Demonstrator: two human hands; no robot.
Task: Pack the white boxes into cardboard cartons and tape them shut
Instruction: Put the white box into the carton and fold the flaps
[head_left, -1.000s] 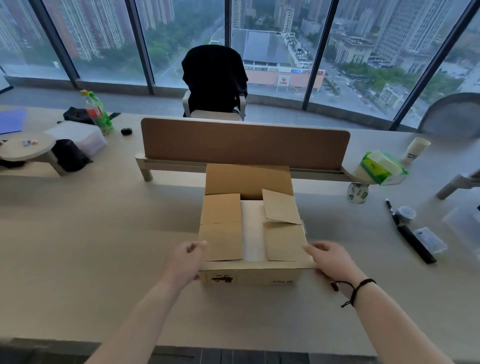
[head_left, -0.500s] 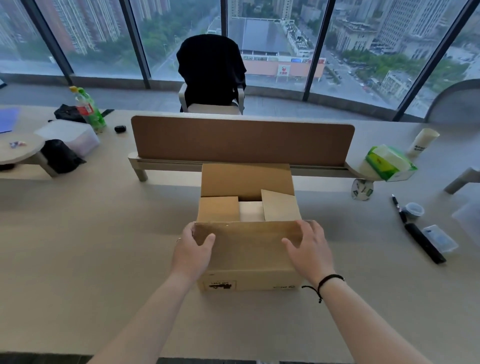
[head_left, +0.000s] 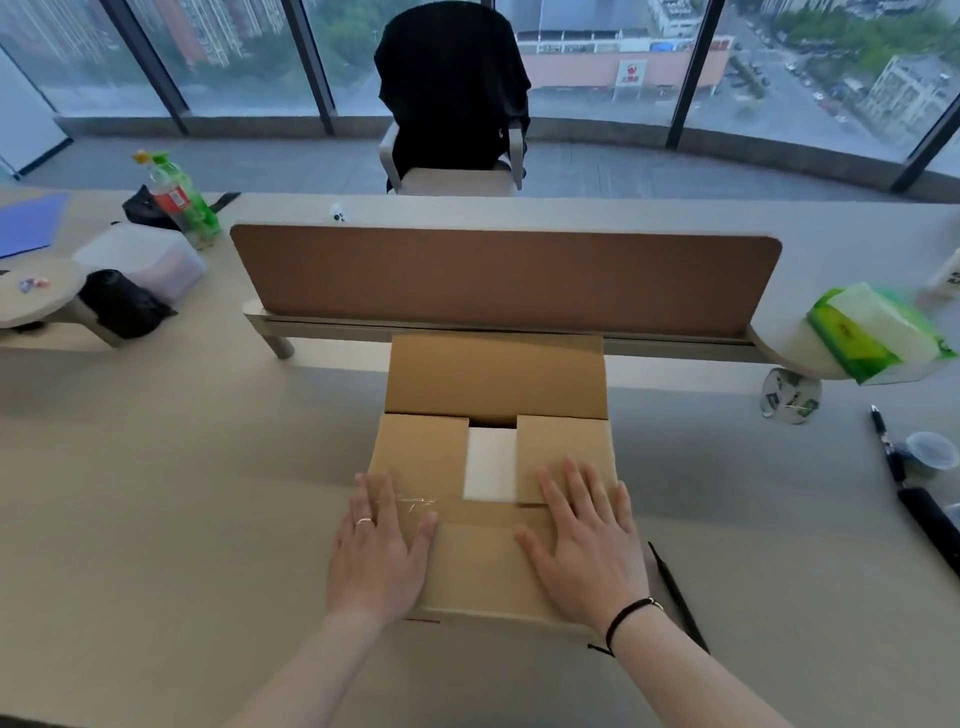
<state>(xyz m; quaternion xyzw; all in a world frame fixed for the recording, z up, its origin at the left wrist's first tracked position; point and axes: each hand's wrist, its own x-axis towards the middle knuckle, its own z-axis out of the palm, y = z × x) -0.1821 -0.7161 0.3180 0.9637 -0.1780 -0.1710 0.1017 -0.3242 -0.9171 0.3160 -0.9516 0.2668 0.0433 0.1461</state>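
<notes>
Head view: both flat hands, left hand (head_left: 378, 545) and right hand (head_left: 584, 540), press carton (head_left: 483, 561) near flap down; far flap at 12 o'clock folds next, then tape.

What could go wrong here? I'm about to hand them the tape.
The far flap stands upright, so taping now would probably leave the carton open over the white box. If the left hand and right hand, pressing flat, lift off, the near flap may spring up.
</notes>
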